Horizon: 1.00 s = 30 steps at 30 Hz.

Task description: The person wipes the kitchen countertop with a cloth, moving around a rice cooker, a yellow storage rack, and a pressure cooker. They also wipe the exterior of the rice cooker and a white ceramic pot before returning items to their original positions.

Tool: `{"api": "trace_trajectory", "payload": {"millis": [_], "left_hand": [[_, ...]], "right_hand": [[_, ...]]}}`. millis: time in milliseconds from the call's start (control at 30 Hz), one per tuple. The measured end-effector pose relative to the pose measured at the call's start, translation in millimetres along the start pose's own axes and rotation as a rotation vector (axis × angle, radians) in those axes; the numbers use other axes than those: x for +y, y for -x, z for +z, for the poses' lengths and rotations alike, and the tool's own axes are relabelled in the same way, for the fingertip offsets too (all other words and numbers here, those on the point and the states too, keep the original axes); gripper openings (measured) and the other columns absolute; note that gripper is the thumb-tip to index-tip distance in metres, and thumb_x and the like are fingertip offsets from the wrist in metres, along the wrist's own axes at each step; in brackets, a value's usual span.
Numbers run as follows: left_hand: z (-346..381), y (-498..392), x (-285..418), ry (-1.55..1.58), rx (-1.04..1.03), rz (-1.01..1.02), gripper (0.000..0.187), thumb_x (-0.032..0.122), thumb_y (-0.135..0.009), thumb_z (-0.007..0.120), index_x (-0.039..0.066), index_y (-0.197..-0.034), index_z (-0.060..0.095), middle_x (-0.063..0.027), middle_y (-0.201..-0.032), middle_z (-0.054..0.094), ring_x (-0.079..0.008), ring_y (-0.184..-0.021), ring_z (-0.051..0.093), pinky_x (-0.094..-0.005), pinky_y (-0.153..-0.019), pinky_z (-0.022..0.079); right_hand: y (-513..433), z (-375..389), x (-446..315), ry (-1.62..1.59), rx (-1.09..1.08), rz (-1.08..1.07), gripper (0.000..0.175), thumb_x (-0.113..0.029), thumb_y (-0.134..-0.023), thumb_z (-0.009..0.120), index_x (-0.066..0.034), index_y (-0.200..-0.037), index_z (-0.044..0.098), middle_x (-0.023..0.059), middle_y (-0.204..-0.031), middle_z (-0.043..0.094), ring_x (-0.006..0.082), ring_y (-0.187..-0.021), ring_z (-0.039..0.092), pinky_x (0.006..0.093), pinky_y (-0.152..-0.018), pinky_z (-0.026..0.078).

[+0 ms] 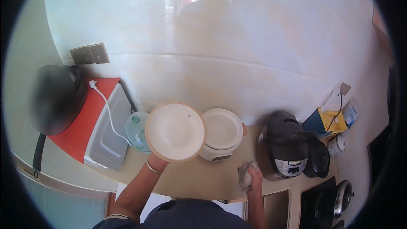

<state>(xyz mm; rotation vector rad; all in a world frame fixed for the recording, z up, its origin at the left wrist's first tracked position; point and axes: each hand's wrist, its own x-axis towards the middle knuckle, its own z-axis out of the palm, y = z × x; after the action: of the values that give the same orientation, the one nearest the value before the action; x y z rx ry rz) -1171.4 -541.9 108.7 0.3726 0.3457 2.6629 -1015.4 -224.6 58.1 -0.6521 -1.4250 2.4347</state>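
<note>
My left hand [159,162] holds a round cream ceramic lid [176,130] with its underside turned up towards me. The lid hides most of those fingers; a small vent hole shows near its far edge. Just right of it, partly overlapped in my view, stands a white electric stew pot [216,154] with a cream ceramic inner pot [222,127], uncovered. A crumpled grey cloth [244,175] is bunched in my right hand [256,178], above the front part of the beige counter [203,178].
Left are a clear green-capped plastic bottle [136,133] and a white appliance [109,127] with a red cover [76,136] and a dark pan [57,98] on top. To the right are a black rice cooker [286,152], a yellow-and-blue box [330,122] and a lidded pot [343,198].
</note>
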Motion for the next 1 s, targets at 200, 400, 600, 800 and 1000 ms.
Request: {"api": "trace_trajectory", "payload": {"millis": [200,400,600,800,1000], "left_hand": [[25.2,3.8,-32.9,0.265,-0.138,-0.163,0.055,0.042,-0.104,0.037,0.013,-0.15,0.032,-0.0106,-0.15,0.042,-0.0264,-0.135,0.045,-0.0464,-0.111,0.041],[13.0,9.4,-54.5,0.269,-0.243,-0.155,0.054,0.039,-0.104,0.037,0.011,-0.149,0.031,-0.0108,-0.15,0.042,-0.0251,-0.134,0.046,-0.0436,-0.11,0.042],[11.5,4.3,-65.0,0.005,0.107,-0.049,0.048,0.033,-0.103,0.044,0.007,-0.143,0.04,-0.0117,-0.14,0.051,-0.0246,-0.125,0.055,-0.0413,-0.104,0.049],[13.2,4.8,-76.1,-0.342,0.308,0.017,0.044,0.029,-0.101,0.05,0.003,-0.136,0.046,-0.0106,-0.131,0.058,-0.0216,-0.116,0.061,-0.0373,-0.095,0.054],[16.8,-12.0,-84.6,-1.033,0.316,0.274,0.023,0.015,-0.098,0.054,0.007,-0.12,0.056,-0.0034,-0.101,0.065,-0.0102,-0.087,0.061,-0.0265,-0.073,0.051]], "right_hand": [[-20.7,111.3,-46.0,-0.045,-0.27,0.011,0.035,-0.021,-0.095,0.057,0.002,-0.121,0.059,0.0102,-0.109,0.067,0.0195,-0.095,0.066,0.0321,-0.085,0.053],[5.9,168.5,-33.3,-0.15,-0.344,0.078,0.039,-0.023,-0.098,0.051,0.003,-0.128,0.055,0.011,-0.119,0.065,0.0181,-0.105,0.065,0.0318,-0.091,0.051],[29.4,146.9,-7.8,-0.125,-0.293,0.23,0.037,-0.025,-0.099,0.049,0.0015,-0.124,0.057,0.0083,-0.112,0.067,0.017,-0.1,0.065,0.0321,-0.088,0.052],[59.5,145.0,-1.3,-0.166,-0.228,0.38,0.031,-0.025,-0.097,0.055,-0.0013,-0.116,0.062,0.0079,-0.106,0.068,0.0183,-0.091,0.068,0.0341,-0.078,0.054],[92.4,152.2,-29.1,-0.048,-0.385,0.406,0.03,-0.023,-0.098,0.054,-0.0013,-0.118,0.061,0.0081,-0.102,0.068,0.0185,-0.09,0.068,0.0326,-0.077,0.055]]}}
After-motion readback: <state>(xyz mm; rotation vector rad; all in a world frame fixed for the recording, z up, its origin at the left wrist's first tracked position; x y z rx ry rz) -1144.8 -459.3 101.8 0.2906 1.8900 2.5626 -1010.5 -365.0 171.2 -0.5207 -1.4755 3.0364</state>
